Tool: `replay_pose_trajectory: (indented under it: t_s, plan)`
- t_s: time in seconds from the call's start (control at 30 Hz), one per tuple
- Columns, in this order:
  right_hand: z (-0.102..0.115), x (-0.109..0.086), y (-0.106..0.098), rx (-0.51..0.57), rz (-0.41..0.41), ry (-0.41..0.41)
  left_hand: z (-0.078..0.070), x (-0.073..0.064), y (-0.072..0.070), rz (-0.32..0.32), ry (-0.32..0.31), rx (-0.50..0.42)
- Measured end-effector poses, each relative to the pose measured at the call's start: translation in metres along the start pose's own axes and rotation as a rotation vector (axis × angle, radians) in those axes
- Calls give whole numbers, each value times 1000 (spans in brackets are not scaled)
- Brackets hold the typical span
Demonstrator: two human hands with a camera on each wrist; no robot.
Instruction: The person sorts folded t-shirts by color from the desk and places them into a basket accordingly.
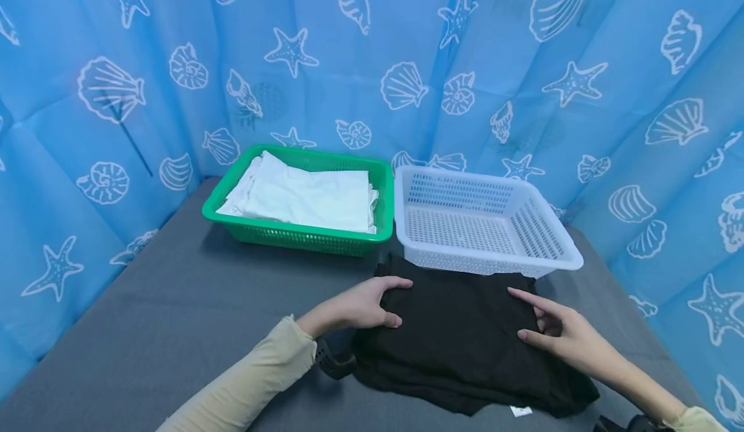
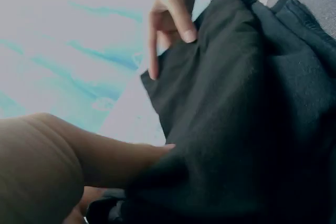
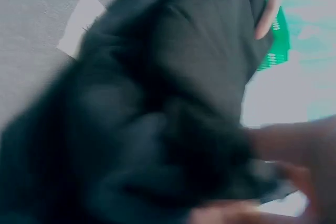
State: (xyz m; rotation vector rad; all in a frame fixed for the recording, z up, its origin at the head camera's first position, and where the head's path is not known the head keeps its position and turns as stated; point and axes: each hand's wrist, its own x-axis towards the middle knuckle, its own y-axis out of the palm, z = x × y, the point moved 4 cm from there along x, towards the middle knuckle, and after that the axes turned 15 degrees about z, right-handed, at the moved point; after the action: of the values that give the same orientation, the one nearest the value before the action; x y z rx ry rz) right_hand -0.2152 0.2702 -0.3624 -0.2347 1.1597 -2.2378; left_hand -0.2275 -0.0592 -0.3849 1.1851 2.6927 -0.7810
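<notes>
A folded black garment [image 1: 459, 335] is held between my two hands, just in front of the white basket [image 1: 459, 230]. My left hand [image 1: 363, 304] grips its left side, thumb and forefinger on the top face and the other fingers hidden. At the opposite side, my right hand [image 1: 564, 335] holds the cloth between thumb and fingers. The garment's lower layers droop unevenly, and a white tag [image 1: 520, 411] pokes out below. In the right wrist view the near cloth [image 3: 205, 51] is dark and partly blurred.
Left of the white basket stands a green basket [image 1: 296, 237] with folded white clothes [image 1: 314, 194] in it. Both baskets sit toward the back of a grey-covered surface [image 1: 163, 329]. A blue curtain [image 1: 360, 51] with shell and starfish prints hangs behind and at the sides.
</notes>
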Motion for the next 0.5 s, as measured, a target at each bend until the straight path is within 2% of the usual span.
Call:
replay_pose_trajectory:
  t_s: [0.07,0.17,0.27,0.37,0.43,0.5]
  plan:
    - [0,3,-1,70,132,-6,2,1,0,0,6,-13]
    - [0,6,-1,269,314,38,5,3,2,-4,18,-29]
    - [1,7,4,442,415,108,7,5,4,-15,30,-17]
    - [3,7,8,520,427,168,10,8,6,-38,45,-2]
    - [2,8,10,572,405,171,11,9,6,-54,56,7]
    - [1,9,14,667,395,166,11,9,7,-67,59,9]
